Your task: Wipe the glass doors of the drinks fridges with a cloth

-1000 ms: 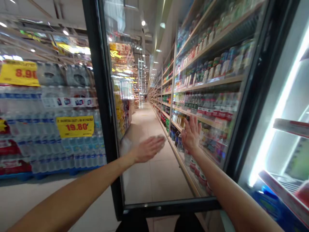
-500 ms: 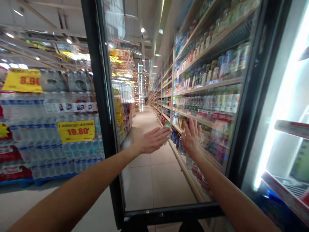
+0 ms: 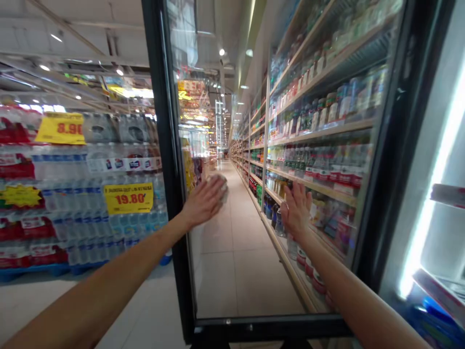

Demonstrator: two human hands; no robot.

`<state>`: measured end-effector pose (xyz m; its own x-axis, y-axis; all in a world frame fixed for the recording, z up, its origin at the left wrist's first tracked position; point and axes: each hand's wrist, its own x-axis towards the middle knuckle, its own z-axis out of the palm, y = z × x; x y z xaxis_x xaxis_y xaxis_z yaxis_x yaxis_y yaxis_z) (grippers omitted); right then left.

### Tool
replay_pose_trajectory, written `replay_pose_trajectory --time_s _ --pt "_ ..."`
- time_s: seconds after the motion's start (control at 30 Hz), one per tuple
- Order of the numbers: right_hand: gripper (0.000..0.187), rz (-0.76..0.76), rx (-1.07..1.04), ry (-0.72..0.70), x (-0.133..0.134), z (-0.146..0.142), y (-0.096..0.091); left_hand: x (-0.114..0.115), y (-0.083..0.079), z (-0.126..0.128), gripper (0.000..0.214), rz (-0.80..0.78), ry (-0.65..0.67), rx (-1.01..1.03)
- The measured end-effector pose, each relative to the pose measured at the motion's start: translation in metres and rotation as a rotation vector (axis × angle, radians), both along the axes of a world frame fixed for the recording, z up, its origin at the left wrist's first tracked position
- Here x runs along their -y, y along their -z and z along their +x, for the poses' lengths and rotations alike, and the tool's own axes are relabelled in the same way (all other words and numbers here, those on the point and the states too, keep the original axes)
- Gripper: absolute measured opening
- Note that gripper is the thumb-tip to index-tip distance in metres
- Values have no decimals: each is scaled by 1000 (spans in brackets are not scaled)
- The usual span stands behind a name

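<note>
A black-framed glass door (image 3: 214,291) stands right in front of me. My left hand (image 3: 203,203) lies against the left part of the pane, fingers stretched out over a small, pale crumpled cloth (image 3: 224,188) that it presses to the glass. Most of the cloth is hidden under the fingers. Farther right, my right hand (image 3: 298,213) rests on the same pane with its fingers apart and nothing in it. Through or in the glass, drink bottles show behind both hands.
Stacked packs of bottled water (image 3: 83,194) stand at the left, with a yellow price sign (image 3: 129,198) on them. To the right is a lit cooler interior (image 3: 432,208) with shelf edges. Shelves of bottles and cans (image 3: 327,106) show in the pane. Tiled floor (image 3: 145,300) lies below.
My left hand has swept left across the pane with the cloth, from near the right hand toward the left frame. My right hand stays on the glass. The view has shifted slightly left.
</note>
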<state>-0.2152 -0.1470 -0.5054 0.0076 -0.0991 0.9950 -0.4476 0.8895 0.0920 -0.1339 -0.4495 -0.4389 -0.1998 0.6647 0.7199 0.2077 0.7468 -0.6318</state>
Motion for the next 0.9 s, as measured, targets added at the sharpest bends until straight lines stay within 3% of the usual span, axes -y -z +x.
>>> replay_pose_trajectory --time_s 0.07,0.13,0.27,0.33,0.37,0.47,0.53,0.63,0.7,0.77,0.83,0.9 --pt "60 3 -22 -8 0 -1 0 0 -19 -1 50 318 -62 -110" --pt "61 3 -22 -19 -1 -1 0 -4 -25 -1 52 391 -65 -151" --pt "62 8 6 -29 0 1 0 -11 -8 2 44 -139 55 -7" --pt "62 8 8 -25 0 1 0 -10 -14 1 44 -217 79 7" --pt "61 8 3 -21 0 1 0 -9 -22 0 46 -150 71 -20" --pt "60 7 -19 -11 0 0 0 -9 -48 -6 52 261 -15 -139" --pt "59 4 -17 -6 0 0 0 -15 -51 -8 52 336 -62 -131" --pt "58 -1 -7 -3 0 2 -1 -30 -36 -6 46 -90 2 76" --pt "58 7 1 1 0 3 -1 -37 -37 -6 43 -287 49 159" --pt "59 9 0 6 0 3 -1 -39 -54 -10 44 -156 40 104" --pt "60 6 0 11 0 3 -1 -40 -77 -15 48 166 8 -29" --pt "60 -1 7 16 0 2 -1 -43 -88 -19 52 375 -17 -100"
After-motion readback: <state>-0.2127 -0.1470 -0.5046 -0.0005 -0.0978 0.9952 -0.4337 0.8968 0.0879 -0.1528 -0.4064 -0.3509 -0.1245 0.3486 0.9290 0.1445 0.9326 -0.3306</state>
